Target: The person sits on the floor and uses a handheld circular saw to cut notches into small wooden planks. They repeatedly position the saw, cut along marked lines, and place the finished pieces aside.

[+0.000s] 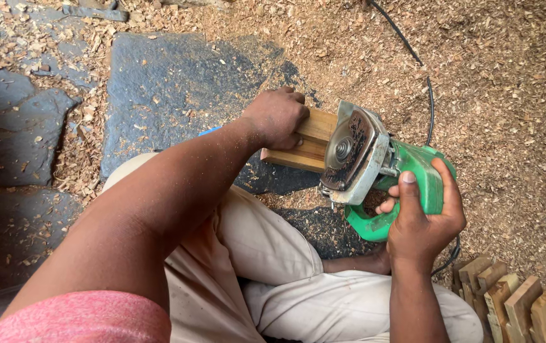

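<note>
The left hand (277, 117) is gripping a small wooden block (305, 143) lying on the dark stone slab (171, 89). At the block's three o'clock, the right hand (422, 219) is clasping a green circular saw (384, 174), its blade meeting the wood.

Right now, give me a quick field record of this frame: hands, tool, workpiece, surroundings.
left hand: left hand pressing down on the wood block
right hand: right hand gripping the green power saw by its handle
blade: round blade at the block's right end
cord: black cord running off over the sawdust
ground: dark stone slab, wood shavings all round
nearby: cut wooden pieces stacked at lower right
</note>
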